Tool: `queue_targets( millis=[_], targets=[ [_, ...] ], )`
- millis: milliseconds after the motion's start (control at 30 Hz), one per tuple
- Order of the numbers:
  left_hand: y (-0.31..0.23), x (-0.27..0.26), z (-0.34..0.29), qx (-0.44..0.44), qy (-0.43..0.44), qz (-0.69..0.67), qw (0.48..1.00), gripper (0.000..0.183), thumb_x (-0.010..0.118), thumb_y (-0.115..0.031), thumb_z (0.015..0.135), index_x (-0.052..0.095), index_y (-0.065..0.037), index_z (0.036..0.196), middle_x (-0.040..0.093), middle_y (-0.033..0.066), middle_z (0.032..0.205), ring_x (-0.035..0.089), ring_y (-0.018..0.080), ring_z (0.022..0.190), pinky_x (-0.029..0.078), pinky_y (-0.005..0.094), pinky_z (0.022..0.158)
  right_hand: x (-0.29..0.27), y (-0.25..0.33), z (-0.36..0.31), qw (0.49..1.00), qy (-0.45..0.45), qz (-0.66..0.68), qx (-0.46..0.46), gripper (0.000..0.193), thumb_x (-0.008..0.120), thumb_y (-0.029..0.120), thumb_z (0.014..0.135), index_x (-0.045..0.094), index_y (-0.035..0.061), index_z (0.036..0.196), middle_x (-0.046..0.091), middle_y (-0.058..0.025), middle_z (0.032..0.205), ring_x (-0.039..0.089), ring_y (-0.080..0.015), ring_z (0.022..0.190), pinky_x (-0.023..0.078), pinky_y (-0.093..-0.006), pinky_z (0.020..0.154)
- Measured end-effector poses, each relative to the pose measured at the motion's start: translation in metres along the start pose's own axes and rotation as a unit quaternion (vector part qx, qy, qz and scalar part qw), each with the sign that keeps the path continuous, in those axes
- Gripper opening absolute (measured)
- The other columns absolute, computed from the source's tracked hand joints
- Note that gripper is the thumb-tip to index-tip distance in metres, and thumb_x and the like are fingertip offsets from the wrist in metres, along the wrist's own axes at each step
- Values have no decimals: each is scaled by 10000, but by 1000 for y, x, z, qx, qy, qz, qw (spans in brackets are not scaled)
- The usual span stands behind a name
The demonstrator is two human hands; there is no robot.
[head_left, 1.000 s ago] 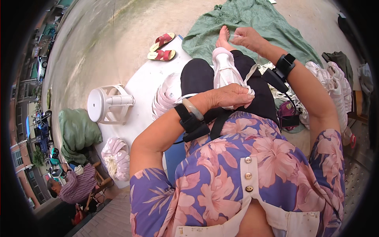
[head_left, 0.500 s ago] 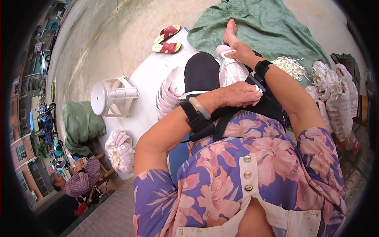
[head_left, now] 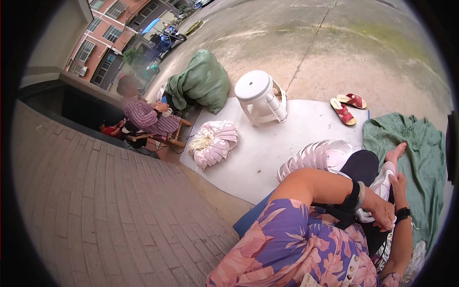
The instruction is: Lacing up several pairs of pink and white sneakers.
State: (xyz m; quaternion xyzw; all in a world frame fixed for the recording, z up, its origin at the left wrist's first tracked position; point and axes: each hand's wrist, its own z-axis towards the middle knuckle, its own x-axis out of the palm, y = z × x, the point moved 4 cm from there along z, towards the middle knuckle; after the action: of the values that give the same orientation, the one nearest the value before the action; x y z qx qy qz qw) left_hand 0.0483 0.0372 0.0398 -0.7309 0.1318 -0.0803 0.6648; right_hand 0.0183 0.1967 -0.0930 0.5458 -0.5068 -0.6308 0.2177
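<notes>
A white and pink shoe (head_left: 382, 182) lies along my lap, over the dark trousers. My right hand (head_left: 398, 185) is closed around its far end. Close to the near end, my left hand (head_left: 381, 214) is closed, with a small white bit showing at the fingertips, too small to make out for certain. White laces (head_left: 384, 254) lie by my right forearm, partly hidden by it. A nested row of similar pale pink shoes (head_left: 306, 160) sits on the white sheet (head_left: 256, 165) to the left of my knee.
A white plastic stool (head_left: 256, 91), red slippers (head_left: 345, 111) and a bundle of pink shoes with laces (head_left: 213, 142) are farther off. Green cloth (head_left: 416, 143) lies under my bare foot. A co-worker (head_left: 146, 115) sits at far left near a green sack (head_left: 203, 79); a brick-patterned surface (head_left: 110, 205) fills the lower left.
My view has swung left, so my hands and the shoe now appear at the lower right. Both hands keep their holds, the right on the shoe, the left on the white bit.
</notes>
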Motion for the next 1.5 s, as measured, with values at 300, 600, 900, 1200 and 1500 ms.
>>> queue_targets(
  millis=[300, 600, 900, 1200, 1500],
  targets=[
    [-21, -22, -20, 60, -89, 36, 994, 256, 515, -222, 806, 657, -75, 652, 593, 30, 563, 584, 135, 545, 450, 285, 516, -16, 3, -9, 997, 47, 43, 45, 186, 541, 131, 829, 492, 47, 670, 427, 46, 608, 345, -55, 566, 312, -244, 512],
    [-32, -49, -15, 140, -256, 23, 956, 198, 541, -171, 756, 650, -48, 646, 612, 50, 574, 599, 136, 540, 465, 283, 513, -13, -58, -85, 959, -90, -195, -186, 129, 506, 110, 816, 543, -8, 852, 539, -40, 738, 492, -133, 653, 409, -300, 653],
    [-21, -26, 2, 119, -320, 117, 933, 217, 568, -158, 734, 616, -39, 559, 571, 55, 492, 559, 139, 460, 426, 295, 446, 32, -47, -95, 842, 41, -378, -382, 188, 593, 121, 767, 603, 4, 915, 610, -104, 826, 587, -215, 761, 449, -311, 745],
    [-60, -19, -14, 222, -225, 240, 918, 282, 575, -274, 704, 583, -13, 597, 560, 183, 596, 566, 356, 568, 438, 424, 518, 50, 152, -116, 924, 224, -134, -281, 221, 618, 145, 766, 602, 8, 939, 631, -111, 848, 595, -192, 753, 462, -300, 683],
    [-36, -12, -60, 85, -72, 178, 978, 122, 558, -148, 822, 604, -38, 852, 567, 80, 777, 564, 237, 698, 431, 322, 622, -24, 114, -159, 981, 184, 55, 1, 118, 546, 62, 757, 595, 4, 847, 585, -80, 625, 539, -119, 559, 438, -265, 554]
  ],
)
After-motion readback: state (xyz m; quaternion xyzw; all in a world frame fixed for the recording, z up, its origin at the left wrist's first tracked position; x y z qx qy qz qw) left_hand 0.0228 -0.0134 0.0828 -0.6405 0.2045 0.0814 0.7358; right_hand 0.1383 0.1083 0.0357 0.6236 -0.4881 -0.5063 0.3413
